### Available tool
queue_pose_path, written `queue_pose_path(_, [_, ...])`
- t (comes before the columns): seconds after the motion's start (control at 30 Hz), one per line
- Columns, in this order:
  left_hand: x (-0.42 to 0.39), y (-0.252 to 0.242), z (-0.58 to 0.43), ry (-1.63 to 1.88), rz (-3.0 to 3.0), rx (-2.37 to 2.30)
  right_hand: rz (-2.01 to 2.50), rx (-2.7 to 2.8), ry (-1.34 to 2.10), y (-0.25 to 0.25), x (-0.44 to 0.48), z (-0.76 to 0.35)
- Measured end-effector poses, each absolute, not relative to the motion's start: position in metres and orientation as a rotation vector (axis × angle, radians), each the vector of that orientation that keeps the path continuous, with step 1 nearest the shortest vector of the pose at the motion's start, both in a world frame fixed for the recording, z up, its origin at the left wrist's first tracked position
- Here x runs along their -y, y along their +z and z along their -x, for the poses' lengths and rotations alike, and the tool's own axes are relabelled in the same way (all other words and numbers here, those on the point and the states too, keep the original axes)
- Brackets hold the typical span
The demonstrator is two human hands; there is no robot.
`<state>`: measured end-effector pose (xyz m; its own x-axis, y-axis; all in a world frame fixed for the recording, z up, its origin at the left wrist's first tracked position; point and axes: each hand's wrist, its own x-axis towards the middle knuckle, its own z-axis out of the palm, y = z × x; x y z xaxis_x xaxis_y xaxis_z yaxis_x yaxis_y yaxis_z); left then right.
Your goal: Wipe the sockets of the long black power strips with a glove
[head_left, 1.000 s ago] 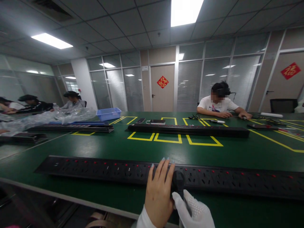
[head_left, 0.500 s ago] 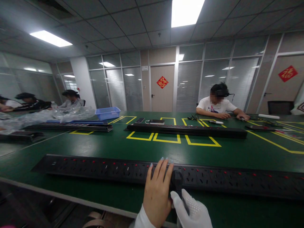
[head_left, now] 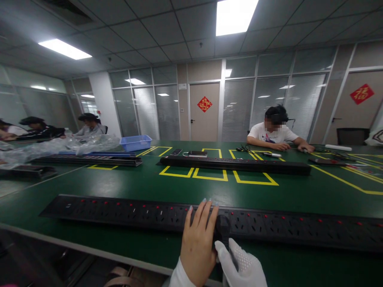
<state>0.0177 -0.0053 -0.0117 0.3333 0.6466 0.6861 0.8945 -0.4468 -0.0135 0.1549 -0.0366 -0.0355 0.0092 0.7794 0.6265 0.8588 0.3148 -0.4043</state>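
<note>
Spread across the lower view, a broad green-topped table (head_left: 134,179), marked with yellow tape outlines (head_left: 209,178). Lying along its near side and running out past the right edge of view, a long black power strip (head_left: 257,225) with sockets facing up. Set farther back, across several tape outlines, a second long black bar (head_left: 235,164), roughly parallel. Seated at the far side, toward the right, a person in a white T-shirt (head_left: 271,133), leaning over the table. Off to the left, long dark metal channels (head_left: 89,160), with a crumpled heap of clear plastic film (head_left: 60,147) behind and partly over them. Just beyond their right end, a blue plastic basket (head_left: 136,145).

Laid over the middle of the power strip, back upward, the bare left hand (head_left: 197,243), fingers straight and slightly spread, tips at the strip's far edge. Cannot tell the thumb's hold, largely hidden. Just to its right, the right hand (head_left: 242,265) in a white dotted glove, pinching between thumb and fingers the lower part of a black rounded plug (head_left: 222,227). Pressed against the socket face, beside the left index finger; cannot tell how far in. Beyond the far bar, near its left end, two dark, flat, phone-like devices (head_left: 197,153). Smallest of all, red switches (head_left: 131,205) in a line along the power strip.
</note>
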Motion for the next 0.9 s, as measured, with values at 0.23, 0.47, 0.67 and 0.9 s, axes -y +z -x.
queue_pose_path(0.23, [0.007,-0.01,-0.019,-0.87,2.221,1.379,1.46,1.812,0.023,-0.034,0.037,-0.161])
queue_pose_path(0.47, [0.008,-0.008,-0.017,-0.84,2.235,1.382,1.54,1.675,-0.063,-0.034,0.04,-0.149])
queue_pose_path(0.67, [0.01,0.008,-0.003,-0.735,2.408,1.301,1.509,1.635,-0.001,-0.037,0.038,-0.148])
queue_pose_path(0.9, [0.018,0.088,0.035,-0.998,2.66,1.116,1.458,1.588,0.261,-0.041,0.037,-0.15])
